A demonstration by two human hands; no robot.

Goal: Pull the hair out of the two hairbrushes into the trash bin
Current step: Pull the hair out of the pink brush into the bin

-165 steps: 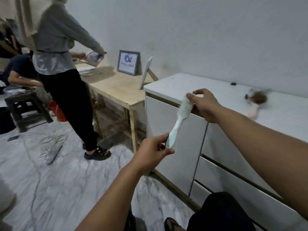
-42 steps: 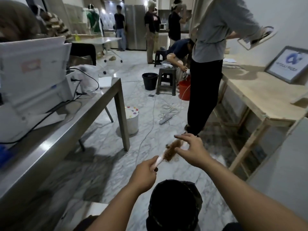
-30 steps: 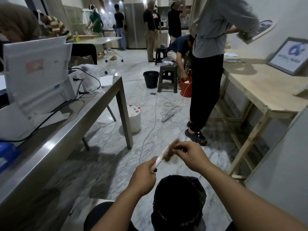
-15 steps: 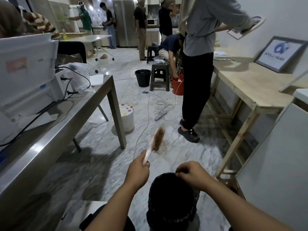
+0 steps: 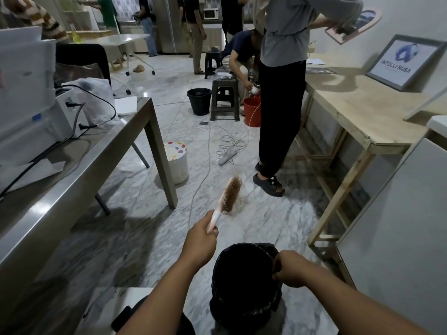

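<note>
The left hand (image 5: 202, 238) is closed around the pale pink handle of a hairbrush (image 5: 227, 199), which points up toward 1 o'clock above the marble floor (image 5: 135, 233), and its bristle head is full of brown hair (image 5: 234, 189) with loose strands hanging at the right side. The right hand (image 5: 290, 269) is at 4 o'clock from the brush, over the right rim of the black-lined trash bin (image 5: 244, 281), with the fingers pinched together; whether hair is between them cannot be told. The bin stands on the floor directly below the two hands, near the white cabinet (image 5: 399, 226) at 3 o'clock.
</note>
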